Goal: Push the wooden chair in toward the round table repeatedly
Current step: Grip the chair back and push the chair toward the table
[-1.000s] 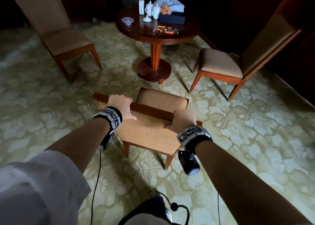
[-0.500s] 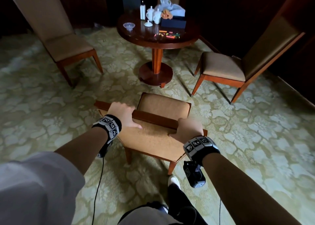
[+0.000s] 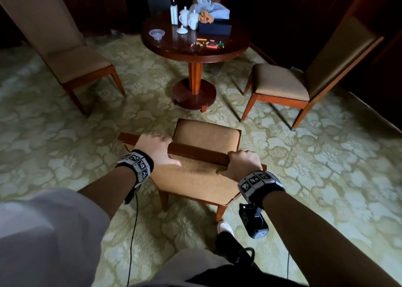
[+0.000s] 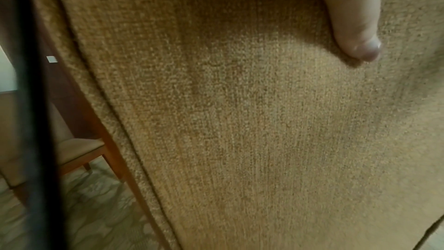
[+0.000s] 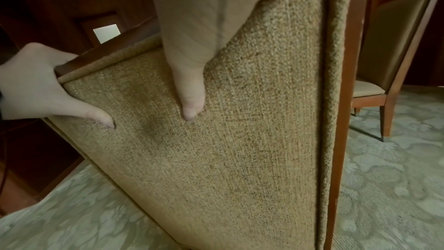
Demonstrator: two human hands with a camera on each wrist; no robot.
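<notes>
Both hands gripped the wooden chair (image 3: 202, 156) by its top rail, left hand (image 3: 155, 147) and right hand (image 3: 243, 162), thumbs seemingly pressed on the fabric back. It stood well short of the round table (image 3: 195, 47); mid-push, needing further straight forward shoving.

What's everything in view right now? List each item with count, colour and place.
wooden chair: 1, tan seat, brown frame, nearest, gripped at its top rail
side chairs: 2, tan, left and right of table
round table: 1, dark brown, centre back
clear bowl: 1, table's left side
white ceramic pieces: several, table's back
dark box: 1, table's back right
coloured small items: scattered, table front
carpet: green patterned floor
left hand: grips rail, thumb on backrest
right hand: grips rail, thumb on backrest
</notes>
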